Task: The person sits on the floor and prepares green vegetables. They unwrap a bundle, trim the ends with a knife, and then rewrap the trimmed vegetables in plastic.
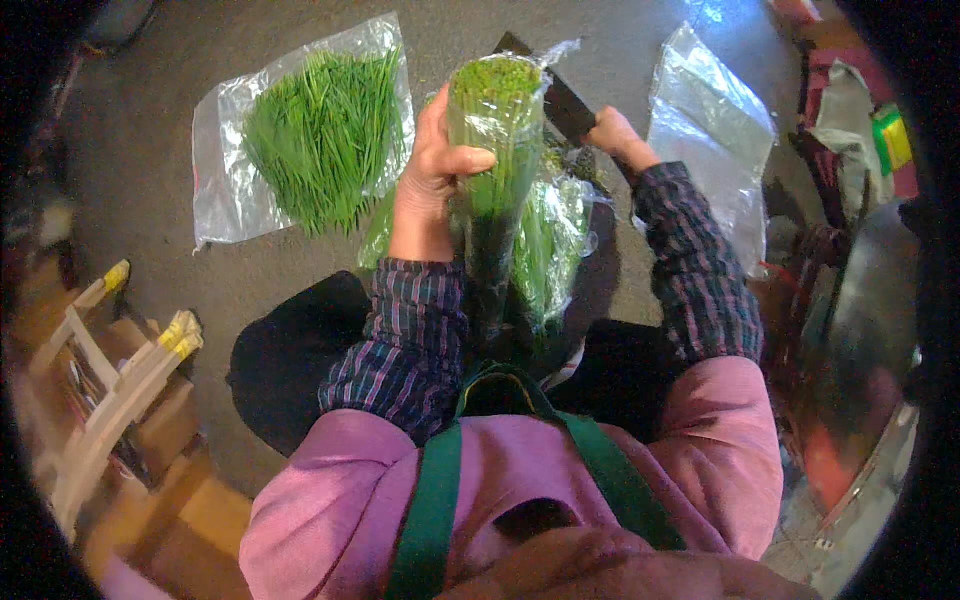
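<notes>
My left hand [438, 154] grips an upright bundle of slender green stalks [498, 120] in a clear plastic sleeve, thumb across its front. Its packed yellow-green stalk ends face up. In my right hand [616, 136] is the handle of a broad, dark-bladed knife [568, 103], which looks like a cleaver. The blade extends up and left, partly behind the bundle. Below the knife, another plastic-wrapped bundle of greens [551, 247] lies between my legs. To the left, a pile of loose, long green leaves [326, 139], resembling chives, rests on a clear plastic bag [232, 184].
An empty-looking clear plastic bag [709, 142] lies flat on the dark floor [457, 26] at right. Wooden legs with yellow tape [142, 367] stand at lower left near cardboard [217, 510]. Blurred bags and cloth [851, 142] line the right edge.
</notes>
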`<move>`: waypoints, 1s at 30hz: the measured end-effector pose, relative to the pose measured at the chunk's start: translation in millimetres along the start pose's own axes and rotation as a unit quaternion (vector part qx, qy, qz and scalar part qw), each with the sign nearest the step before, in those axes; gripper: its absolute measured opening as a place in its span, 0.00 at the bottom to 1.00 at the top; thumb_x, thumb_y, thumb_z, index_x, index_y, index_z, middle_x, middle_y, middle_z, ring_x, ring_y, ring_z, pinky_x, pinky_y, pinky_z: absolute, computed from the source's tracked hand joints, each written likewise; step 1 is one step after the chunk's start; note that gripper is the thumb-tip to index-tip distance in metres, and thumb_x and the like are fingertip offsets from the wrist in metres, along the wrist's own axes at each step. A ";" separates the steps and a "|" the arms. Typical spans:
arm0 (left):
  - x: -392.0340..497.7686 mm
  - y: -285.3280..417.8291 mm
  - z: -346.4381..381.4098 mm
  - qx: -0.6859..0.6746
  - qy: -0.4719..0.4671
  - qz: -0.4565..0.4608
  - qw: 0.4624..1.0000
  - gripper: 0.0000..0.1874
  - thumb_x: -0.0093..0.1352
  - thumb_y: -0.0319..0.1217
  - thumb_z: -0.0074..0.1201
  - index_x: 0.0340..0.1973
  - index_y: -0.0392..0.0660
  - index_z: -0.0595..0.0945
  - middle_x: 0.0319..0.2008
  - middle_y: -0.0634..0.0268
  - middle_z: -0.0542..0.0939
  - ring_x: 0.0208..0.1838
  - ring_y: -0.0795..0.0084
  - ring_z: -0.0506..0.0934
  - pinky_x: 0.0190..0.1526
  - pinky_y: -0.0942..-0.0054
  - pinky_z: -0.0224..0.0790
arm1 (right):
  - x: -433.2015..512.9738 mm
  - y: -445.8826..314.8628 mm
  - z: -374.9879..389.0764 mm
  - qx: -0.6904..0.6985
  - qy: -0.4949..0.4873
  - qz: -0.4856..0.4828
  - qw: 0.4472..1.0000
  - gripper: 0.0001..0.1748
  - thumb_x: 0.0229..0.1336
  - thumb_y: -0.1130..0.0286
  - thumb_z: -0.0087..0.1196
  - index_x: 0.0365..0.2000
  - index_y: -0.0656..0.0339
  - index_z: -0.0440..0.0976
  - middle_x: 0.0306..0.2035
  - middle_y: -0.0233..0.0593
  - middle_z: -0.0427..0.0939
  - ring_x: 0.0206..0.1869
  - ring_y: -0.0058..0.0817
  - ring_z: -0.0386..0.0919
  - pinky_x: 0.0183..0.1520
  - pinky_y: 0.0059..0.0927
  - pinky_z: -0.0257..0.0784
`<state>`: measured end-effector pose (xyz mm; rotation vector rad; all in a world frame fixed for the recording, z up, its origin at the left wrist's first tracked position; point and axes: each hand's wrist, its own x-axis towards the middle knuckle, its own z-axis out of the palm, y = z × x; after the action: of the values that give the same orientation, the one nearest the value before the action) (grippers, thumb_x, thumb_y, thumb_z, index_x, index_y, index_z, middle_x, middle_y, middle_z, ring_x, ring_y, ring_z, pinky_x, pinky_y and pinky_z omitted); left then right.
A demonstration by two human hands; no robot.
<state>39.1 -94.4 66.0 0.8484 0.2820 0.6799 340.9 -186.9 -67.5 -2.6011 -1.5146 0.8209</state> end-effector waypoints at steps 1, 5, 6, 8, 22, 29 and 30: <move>-3.9 3.7 -3.2 -0.016 -0.013 0.003 1.000 0.42 0.44 0.33 0.61 0.56 0.36 0.70 0.46 0.60 0.78 0.49 0.66 0.76 0.53 0.69 0.68 | -19.9 2.2 -14.6 0.092 0.005 0.014 0.996 0.14 0.43 0.66 0.60 0.24 0.70 0.78 0.21 0.51 0.78 0.28 0.40 0.81 0.33 0.38 0.73; -25.0 6.6 -13.2 -0.110 -0.017 0.024 0.994 0.32 0.50 0.30 0.57 0.53 0.35 0.72 0.41 0.55 0.79 0.40 0.62 0.80 0.44 0.64 0.77 | -117.6 -1.1 -63.1 0.356 -0.046 0.058 0.931 0.11 0.43 0.68 0.61 0.18 0.67 0.76 0.16 0.34 0.73 0.20 0.23 0.71 0.25 0.28 0.65; -32.1 4.7 -14.9 -0.137 -0.004 0.032 0.990 0.29 0.52 0.29 0.56 0.51 0.35 0.72 0.39 0.53 0.80 0.37 0.61 0.81 0.40 0.63 0.80 | -142.2 -5.9 -71.2 0.373 -0.045 0.081 0.923 0.10 0.43 0.69 0.61 0.18 0.66 0.75 0.16 0.31 0.73 0.19 0.21 0.69 0.24 0.27 0.64; -45.2 -0.4 -18.3 -0.155 0.050 0.019 0.986 0.24 0.55 0.27 0.55 0.48 0.37 0.73 0.36 0.56 0.79 0.34 0.61 0.81 0.37 0.63 0.80 | -192.4 -16.9 -82.3 0.332 0.030 0.062 0.941 0.10 0.42 0.69 0.60 0.18 0.68 0.75 0.17 0.32 0.74 0.20 0.21 0.70 0.24 0.26 0.64; -112.9 -66.9 -47.0 0.124 0.318 -0.130 0.931 0.56 0.45 0.28 0.71 0.66 0.31 0.56 0.60 0.43 0.66 0.58 0.51 0.70 0.56 0.56 0.65 | -427.1 16.1 -7.1 -0.249 0.368 -0.073 0.893 0.35 0.51 0.76 0.47 0.59 0.30 0.66 0.22 0.36 0.67 0.27 0.34 0.75 0.27 0.34 0.73; -116.0 -77.2 -15.8 0.161 0.328 -0.141 0.920 0.49 0.48 0.20 0.68 0.64 0.35 0.59 0.52 0.46 0.73 0.49 0.51 0.75 0.46 0.53 0.73 | -444.7 58.0 64.0 0.041 0.356 0.089 0.929 0.26 0.49 0.71 0.54 0.52 0.39 0.73 0.30 0.44 0.79 0.34 0.44 0.79 0.36 0.44 0.73; -113.6 -80.3 -17.4 0.158 0.332 -0.135 0.920 0.46 0.49 0.21 0.67 0.62 0.35 0.61 0.50 0.47 0.74 0.48 0.52 0.76 0.44 0.53 0.74 | -448.2 67.2 76.0 0.106 0.323 0.186 0.922 0.23 0.48 0.68 0.55 0.48 0.42 0.76 0.31 0.45 0.80 0.35 0.45 0.79 0.37 0.44 0.73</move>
<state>-20.1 -195.9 -10.5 0.8383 1.1280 0.6524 185.9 -605.8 40.5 -2.6262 -0.7279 0.0739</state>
